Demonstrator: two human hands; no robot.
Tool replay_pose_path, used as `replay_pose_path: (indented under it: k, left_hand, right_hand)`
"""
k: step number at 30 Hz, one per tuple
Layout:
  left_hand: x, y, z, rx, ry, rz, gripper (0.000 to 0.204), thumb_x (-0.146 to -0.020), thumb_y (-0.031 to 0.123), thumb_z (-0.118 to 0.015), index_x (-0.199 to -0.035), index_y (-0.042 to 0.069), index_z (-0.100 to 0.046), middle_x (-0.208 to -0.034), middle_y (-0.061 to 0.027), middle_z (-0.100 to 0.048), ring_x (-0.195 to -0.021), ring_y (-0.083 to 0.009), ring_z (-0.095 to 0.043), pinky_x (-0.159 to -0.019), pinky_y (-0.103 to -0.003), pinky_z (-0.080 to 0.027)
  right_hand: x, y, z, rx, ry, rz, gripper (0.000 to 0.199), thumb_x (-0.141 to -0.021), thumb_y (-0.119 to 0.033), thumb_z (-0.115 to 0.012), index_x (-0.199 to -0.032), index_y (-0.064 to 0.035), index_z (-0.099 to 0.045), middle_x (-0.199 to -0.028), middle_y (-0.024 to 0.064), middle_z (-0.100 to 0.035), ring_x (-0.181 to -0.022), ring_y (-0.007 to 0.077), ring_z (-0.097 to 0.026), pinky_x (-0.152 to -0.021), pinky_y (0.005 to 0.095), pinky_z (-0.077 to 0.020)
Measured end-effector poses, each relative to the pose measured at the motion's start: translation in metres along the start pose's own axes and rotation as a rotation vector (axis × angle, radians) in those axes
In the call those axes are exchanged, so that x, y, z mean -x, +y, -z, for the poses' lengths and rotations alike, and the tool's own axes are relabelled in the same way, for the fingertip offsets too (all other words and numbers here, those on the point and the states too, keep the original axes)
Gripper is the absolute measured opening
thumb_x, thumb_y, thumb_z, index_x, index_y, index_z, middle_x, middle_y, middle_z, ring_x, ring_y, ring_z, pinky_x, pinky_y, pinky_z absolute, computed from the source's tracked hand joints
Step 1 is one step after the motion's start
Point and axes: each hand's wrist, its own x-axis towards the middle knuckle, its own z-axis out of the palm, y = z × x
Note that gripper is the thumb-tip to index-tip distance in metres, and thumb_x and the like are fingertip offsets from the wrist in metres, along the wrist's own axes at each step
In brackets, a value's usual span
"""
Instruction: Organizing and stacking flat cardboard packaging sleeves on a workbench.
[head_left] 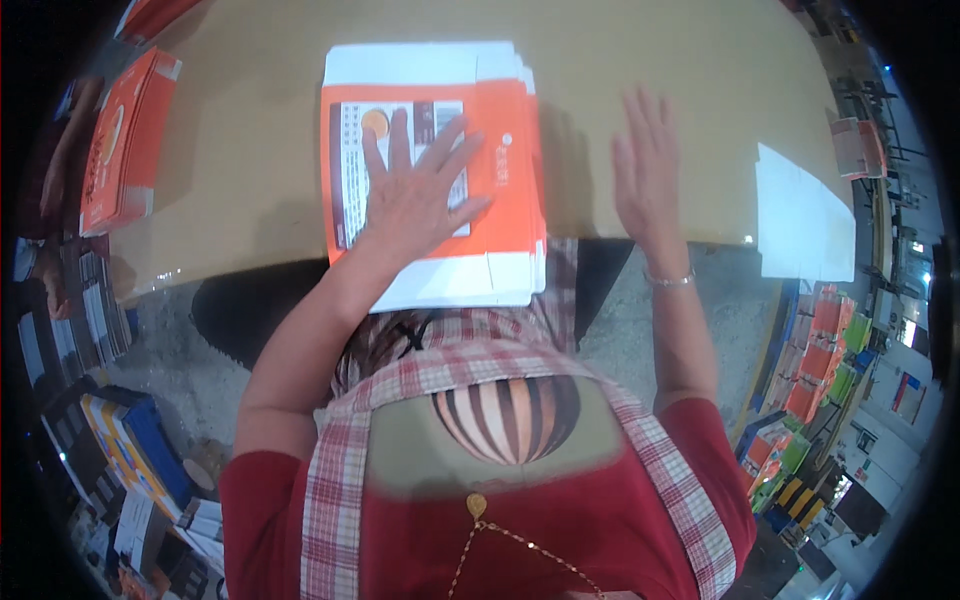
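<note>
Cartons (505, 222) are stacked on the counter (580, 50), seemingly not fully evened, left hand (415, 200) spread atop, right hand (650, 180) held open, apart.

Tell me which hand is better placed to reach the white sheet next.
Probably the right hand: it looks empty and nearer the white sheet, while the left hand lies spread on the flat orange-and-white carton stack.

Flat orange cartons (502, 220) with white end flaps lie stacked, slightly uneven (overhanging the near edge of the table (250, 110)).
</note>
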Motion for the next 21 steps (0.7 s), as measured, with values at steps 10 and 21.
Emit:
replay_pose_path:
  k: [10, 21]
  left_hand:
    - [0.002, -0.002, 0.0, -0.017, 0.058, 0.056, 0.063, -0.088, 0.055, -0.057, -0.144, 0.027, -0.047, -0.153, -0.0025, -0.038, -0.139, -0.051, -0.023, -0.107, -0.071, -0.014]
    - [-0.002, 0.001, 0.013, -0.093, -0.074, 0.05, 0.063, -0.09, 0.048, -0.059, -0.147, 0.027, -0.043, -0.158, -0.0056, -0.029, -0.145, -0.0462, -0.016, -0.114, -0.066, -0.006]
  right_hand:
    - [0.011, -0.068, -0.078, 0.138, -0.207, -0.001, 0.052, -0.1, -0.033, -0.042, -0.147, -0.011, -0.041, -0.156, 0.01, -0.034, -0.147, 0.0339, -0.022, -0.116, 0.0589, -0.0122]
    - [0.04, 0.179, 0.032, 0.215, 0.245, -0.385, 0.057, -0.095, -0.034, -0.056, -0.144, -0.0058, -0.045, -0.153, 0.0255, -0.032, -0.144, 0.0442, -0.024, -0.117, 0.051, -0.02]
